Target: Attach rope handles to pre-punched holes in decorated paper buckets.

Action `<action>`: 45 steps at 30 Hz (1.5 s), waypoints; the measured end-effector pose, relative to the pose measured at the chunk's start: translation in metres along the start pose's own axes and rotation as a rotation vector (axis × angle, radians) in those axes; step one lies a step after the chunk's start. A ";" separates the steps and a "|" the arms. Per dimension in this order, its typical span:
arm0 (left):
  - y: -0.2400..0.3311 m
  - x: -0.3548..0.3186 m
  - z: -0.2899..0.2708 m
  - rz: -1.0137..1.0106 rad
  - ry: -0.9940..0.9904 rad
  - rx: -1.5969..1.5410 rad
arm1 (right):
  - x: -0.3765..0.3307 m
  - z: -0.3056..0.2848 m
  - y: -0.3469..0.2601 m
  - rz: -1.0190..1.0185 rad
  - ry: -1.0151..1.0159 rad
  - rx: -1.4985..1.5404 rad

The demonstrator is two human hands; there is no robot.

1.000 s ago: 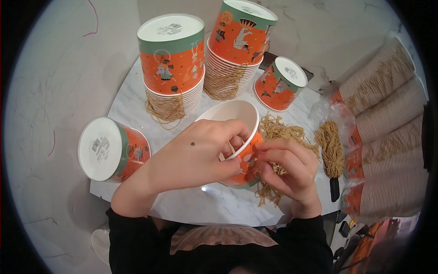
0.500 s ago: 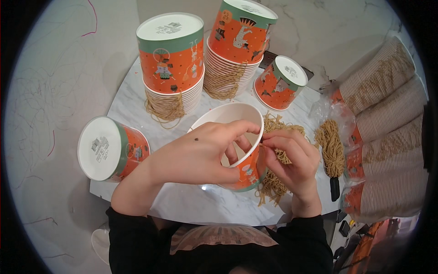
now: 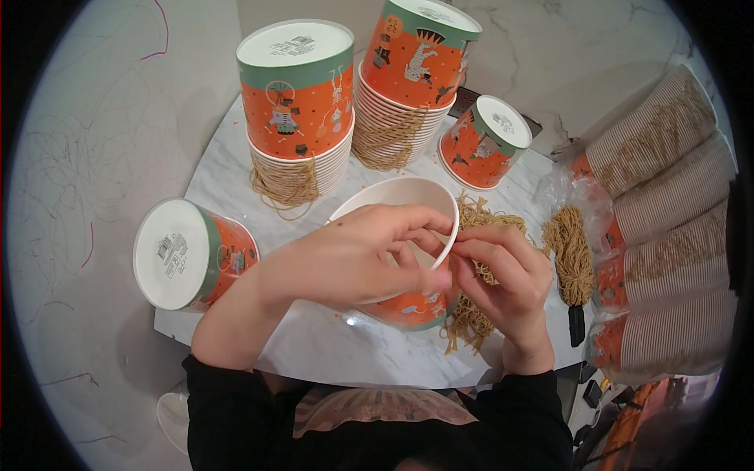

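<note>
A paper bucket (image 3: 416, 306), orange with a green band and a white inside, stands tilted on the table in front of me. My left hand (image 3: 353, 255) reaches across it, fingers inside the mouth and thumb against the outer wall, gripping the right side of the rim. Just outside that rim, my right hand (image 3: 506, 263) pinches with thumb and forefinger close to the wall. Whatever sits between those fingertips is too small to make out. Beneath and behind the right hand lies a loose pile of tan cords (image 3: 471, 318).
Two tall stacks of upturned buckets (image 3: 298, 118) (image 3: 416, 63) rise at the back, cords draped on them. A single upturned bucket (image 3: 487, 145) stands back right; another bucket (image 3: 188, 251) lies at left. A tied cord bundle (image 3: 569, 251) and bagged bucket stacks (image 3: 667, 267) are at right.
My left thumb has shifted right along the bucket's outer wall, nearer the right hand's fingertips. The bucket has moved slightly to the right. My right hand keeps its pinch at the rim.
</note>
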State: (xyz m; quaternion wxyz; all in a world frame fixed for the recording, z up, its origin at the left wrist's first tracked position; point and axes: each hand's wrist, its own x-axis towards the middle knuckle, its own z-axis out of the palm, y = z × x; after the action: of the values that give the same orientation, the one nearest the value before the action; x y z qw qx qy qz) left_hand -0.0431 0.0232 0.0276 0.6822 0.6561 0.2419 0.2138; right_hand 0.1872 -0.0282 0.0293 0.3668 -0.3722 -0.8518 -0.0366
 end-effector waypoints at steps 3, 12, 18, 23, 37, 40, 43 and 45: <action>-0.012 0.011 -0.011 -0.023 -0.020 -0.285 | 0.000 -0.001 -0.001 0.004 -0.003 0.009; -0.023 0.020 -0.006 0.008 0.042 -0.312 | 0.001 -0.002 -0.001 0.056 -0.030 0.058; -0.016 0.012 0.012 0.053 0.222 -0.031 | 0.000 -0.003 -0.002 0.074 -0.041 0.084; -0.006 0.002 0.031 0.185 0.464 0.433 | 0.000 -0.009 0.010 0.021 -0.143 -0.032; -0.010 -0.002 0.047 0.500 0.621 1.034 | -0.003 -0.015 0.001 0.519 -0.087 0.582; -0.013 -0.004 0.048 0.462 0.582 0.942 | 0.002 -0.018 -0.008 0.449 -0.134 0.538; -0.016 -0.003 0.047 0.463 0.547 0.886 | 0.002 -0.017 -0.011 0.433 -0.184 0.474; -0.017 -0.003 0.047 0.451 0.533 0.873 | 0.001 -0.015 -0.010 0.445 -0.198 0.453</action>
State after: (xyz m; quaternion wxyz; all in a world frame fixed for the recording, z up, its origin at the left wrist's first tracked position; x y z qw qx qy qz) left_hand -0.0174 -0.0162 0.0121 0.1997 0.8364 0.3260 0.3928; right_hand 0.1891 -0.0395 0.0425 0.3548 -0.4601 -0.7675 0.2710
